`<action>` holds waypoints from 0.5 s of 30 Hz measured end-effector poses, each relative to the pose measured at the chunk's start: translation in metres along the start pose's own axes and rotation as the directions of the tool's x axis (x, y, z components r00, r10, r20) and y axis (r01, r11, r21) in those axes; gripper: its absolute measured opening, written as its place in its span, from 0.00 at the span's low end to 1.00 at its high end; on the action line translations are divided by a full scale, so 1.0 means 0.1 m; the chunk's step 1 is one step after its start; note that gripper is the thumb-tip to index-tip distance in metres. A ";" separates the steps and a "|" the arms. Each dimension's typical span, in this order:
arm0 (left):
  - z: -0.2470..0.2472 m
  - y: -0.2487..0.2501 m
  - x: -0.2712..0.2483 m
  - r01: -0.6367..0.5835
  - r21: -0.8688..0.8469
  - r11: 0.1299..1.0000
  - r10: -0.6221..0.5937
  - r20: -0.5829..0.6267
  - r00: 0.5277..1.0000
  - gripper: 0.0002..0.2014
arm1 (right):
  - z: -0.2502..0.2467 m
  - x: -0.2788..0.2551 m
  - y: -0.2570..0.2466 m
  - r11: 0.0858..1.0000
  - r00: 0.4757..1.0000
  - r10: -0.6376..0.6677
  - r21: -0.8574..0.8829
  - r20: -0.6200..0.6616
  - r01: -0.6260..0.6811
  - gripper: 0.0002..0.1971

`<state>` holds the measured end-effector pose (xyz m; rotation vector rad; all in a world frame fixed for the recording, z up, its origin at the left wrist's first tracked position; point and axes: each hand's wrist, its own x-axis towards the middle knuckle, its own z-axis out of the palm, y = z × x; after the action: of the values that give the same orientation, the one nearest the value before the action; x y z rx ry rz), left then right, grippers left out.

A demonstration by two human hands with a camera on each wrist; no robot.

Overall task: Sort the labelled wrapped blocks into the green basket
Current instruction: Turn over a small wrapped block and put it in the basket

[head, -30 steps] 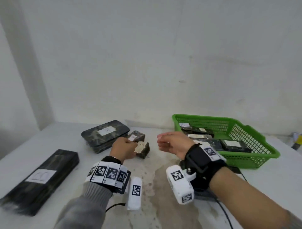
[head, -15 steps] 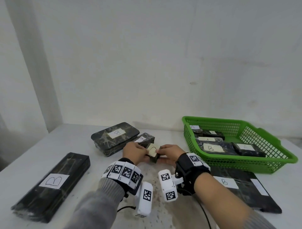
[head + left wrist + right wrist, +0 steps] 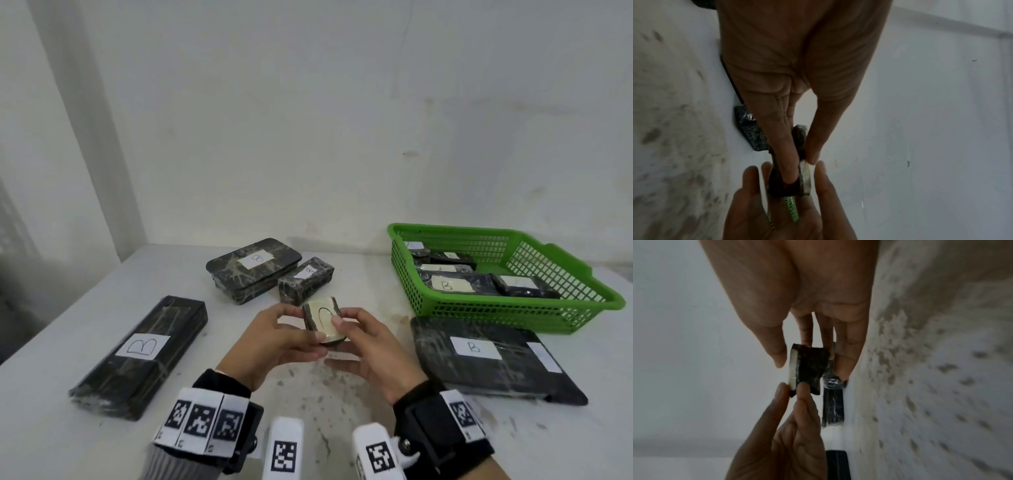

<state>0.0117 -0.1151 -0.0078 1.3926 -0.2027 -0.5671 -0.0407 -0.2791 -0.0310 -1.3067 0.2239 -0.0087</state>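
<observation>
1. Far to the left of your left grip (image 3: pixel 274 337) a long black wrapped block (image 3: pixel 140 356) marked B lies flat on the desk (image 3: pixel 61 442)
2. Beyond that grip and a little left sits a broad wrapped block (image 3: pixel 253 269); just beside it, straight past your fingers, is a smaller labelled block (image 3: pixel 306 280)
3. Your left grip is pinched on the small wrapped block (image 3: pixel 323 320), thumb on its labelled face and fingers under it, as the left wrist view shows (image 3: pixel 789 183)
4. That small block hangs above the desk between both grips, its pale label turned up toward you
5. Your right grip (image 3: pixel 371 349) is clamped on the same block from the other side, thumb against the label edge and fingers behind; the right wrist view shows this too (image 3: pixel 807 368)
6. Just right of your right grip a wide flat block (image 3: pixel 486 359) marked B rests on the desk
7. Beyond it and further right stands the green basket (image 3: pixel 513 313), holding several labelled wrapped blocks, one marked B (image 3: pixel 452 284)
</observation>
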 end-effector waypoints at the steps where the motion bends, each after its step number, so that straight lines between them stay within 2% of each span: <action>1: -0.02 -0.04 -0.03 0.007 -0.014 1.000 -0.007 0.000 1.000 0.21 | 0.01 -0.03 0.03 0.999 0.999 0.019 0.039 0.046 -0.021 0.09; 3: -0.05 -0.10 -0.06 0.034 -0.039 0.999 -0.033 0.021 0.999 0.20 | 0.02 -0.09 0.07 0.991 0.994 0.050 0.121 0.099 -0.061 0.11; 5: -0.08 -0.13 -0.09 0.052 -0.018 0.998 -0.051 0.027 0.998 0.19 | -0.01 -0.15 0.11 0.983 0.995 0.052 0.171 0.090 -0.067 0.13; 8: -0.13 -0.22 -0.08 0.029 0.022 0.999 -0.028 -0.058 0.998 0.21 | -0.08 -0.23 0.17 0.990 0.998 0.040 0.134 0.056 -0.047 0.15; 10: -0.11 -0.28 -0.07 0.025 0.035 0.999 -0.023 -0.065 0.998 0.23 | -0.09 -0.26 0.20 0.995 0.997 0.040 0.088 0.062 -0.045 0.16; 13: -0.03 -0.36 -0.06 0.012 0.034 0.999 -0.014 0.041 0.999 0.26 | -0.09 -0.24 0.21 0.989 0.997 0.011 0.147 0.071 -0.021 0.16; 15: 0.01 -0.39 -0.07 0.008 -0.018 1.000 -0.005 0.161 0.987 0.25 | -0.09 -0.24 0.21 0.976 0.999 -0.022 0.219 0.049 0.011 0.11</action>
<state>-0.0050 -0.1149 -0.0441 1.3307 -0.3223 -0.6863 -0.0677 -0.2787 -0.0499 -1.0876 0.1633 -0.0140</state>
